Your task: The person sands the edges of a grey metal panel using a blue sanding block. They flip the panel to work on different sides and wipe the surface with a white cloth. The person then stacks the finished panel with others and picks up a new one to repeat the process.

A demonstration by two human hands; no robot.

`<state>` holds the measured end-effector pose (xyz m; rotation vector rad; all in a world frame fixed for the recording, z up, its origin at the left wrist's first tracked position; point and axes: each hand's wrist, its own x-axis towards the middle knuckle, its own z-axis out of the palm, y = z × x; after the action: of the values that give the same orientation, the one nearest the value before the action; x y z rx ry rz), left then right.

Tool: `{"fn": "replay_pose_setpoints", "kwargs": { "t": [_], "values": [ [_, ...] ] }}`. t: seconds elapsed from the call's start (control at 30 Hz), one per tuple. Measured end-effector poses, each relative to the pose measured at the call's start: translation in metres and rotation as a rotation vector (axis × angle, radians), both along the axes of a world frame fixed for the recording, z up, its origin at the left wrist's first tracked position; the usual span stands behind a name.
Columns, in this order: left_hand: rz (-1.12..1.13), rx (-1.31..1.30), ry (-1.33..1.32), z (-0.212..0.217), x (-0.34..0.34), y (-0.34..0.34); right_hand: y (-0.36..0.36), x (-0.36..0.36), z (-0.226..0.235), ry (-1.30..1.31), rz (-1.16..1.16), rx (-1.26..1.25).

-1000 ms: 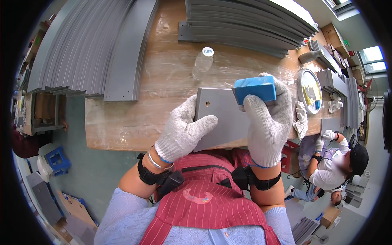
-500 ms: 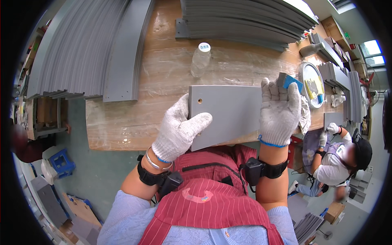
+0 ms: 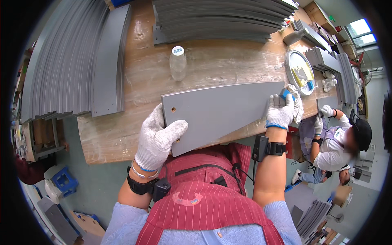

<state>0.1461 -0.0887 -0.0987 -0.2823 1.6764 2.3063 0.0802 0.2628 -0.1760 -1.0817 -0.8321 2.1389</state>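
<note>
My left hand (image 3: 157, 136), in a white knit glove, grips the left end of a long grey panel (image 3: 224, 106), thumb on its upper face near two brass-lined holes. The panel tapers toward its right end and lies tilted over the table's front edge. At that right end my right hand (image 3: 279, 112), also gloved, has its fingers closed around a small blue block, like a sanding sponge (image 3: 287, 94). The block is at the panel's end; whether it touches is hard to see. A crumpled white cloth (image 3: 299, 107) lies just beyond this hand.
A clear bottle with a white cap (image 3: 178, 64) stands on the film-covered table (image 3: 143, 77). Stacked grey panels rise at left (image 3: 65, 61) and back (image 3: 212, 20). A round lid (image 3: 288, 73) holds yellow-grey paste. A co-worker (image 3: 335, 143) works at right; a blue stool (image 3: 64, 181) stands lower left.
My right hand has turned from palm-up and moved to the panel's far right end with the block. More of the panel's length shows. The whole view has shifted slightly.
</note>
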Motion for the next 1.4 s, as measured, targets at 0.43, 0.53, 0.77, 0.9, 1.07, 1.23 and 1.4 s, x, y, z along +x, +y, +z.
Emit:
{"fn": "replay_pose_setpoints", "kwargs": {
  "t": [0.43, 0.53, 0.77, 0.9, 1.07, 1.23, 1.4],
  "values": [
    [-0.133, -0.052, 0.096, 0.001, 0.002, -0.007, -0.178, 0.041, 0.118, 0.365, 0.93, 1.455],
    [-0.139, -0.026, 0.049, -0.003, 0.006, -0.009, -0.187, 0.038, 0.116, 0.343, 0.951, 1.562],
    [-0.138, -0.074, 0.05, -0.002, 0.004, -0.014, -0.131, 0.03, 0.08, 0.022, 0.82, 1.354],
    [-0.087, -0.079, 0.015, -0.01, -0.001, -0.016, -0.133, 0.025, 0.081, 0.089, 0.765, 1.296],
    [-0.011, -0.095, -0.017, -0.018, -0.002, -0.017, -0.163, 0.017, 0.085, 0.306, 0.827, 1.611],
    [0.076, -0.226, -0.052, -0.016, -0.007, -0.007, -0.131, 0.006, 0.07, 0.189, 0.826, 1.579],
    [0.053, -0.282, -0.108, -0.025, -0.012, -0.02, -0.063, -0.012, 0.039, 0.027, 0.732, 1.503]
  ]
}}
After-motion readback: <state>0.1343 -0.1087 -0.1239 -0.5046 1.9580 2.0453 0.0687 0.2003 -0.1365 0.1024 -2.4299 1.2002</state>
